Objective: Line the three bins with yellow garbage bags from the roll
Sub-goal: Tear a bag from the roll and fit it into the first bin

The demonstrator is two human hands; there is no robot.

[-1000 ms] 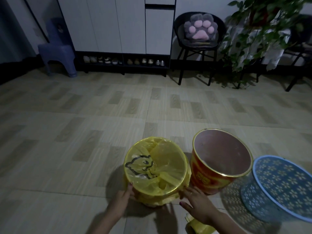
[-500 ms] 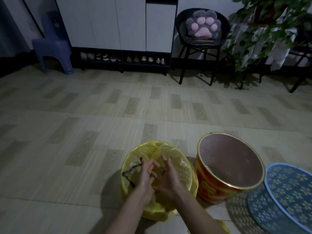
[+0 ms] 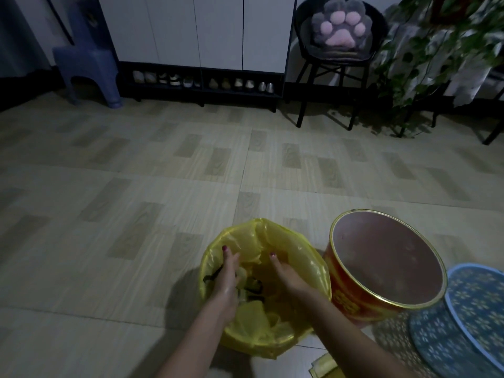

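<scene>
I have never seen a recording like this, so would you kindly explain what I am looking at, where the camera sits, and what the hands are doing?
There is no machine here: a person wears a wide-angle camera on the head, looking forward and down, so you see their own two bare arms. Three bins stand on the tiled floor. The left hand and the right hand both reach down inside the nearest bin, pressing the yellow garbage bag that already lines it; whether either hand grips the plastic I cannot tell. Beside it stand the red bin and the blue patterned bin, both unlined. A yellow strip at the bottom edge, probably the bag roll, lies on the floor.
</scene>
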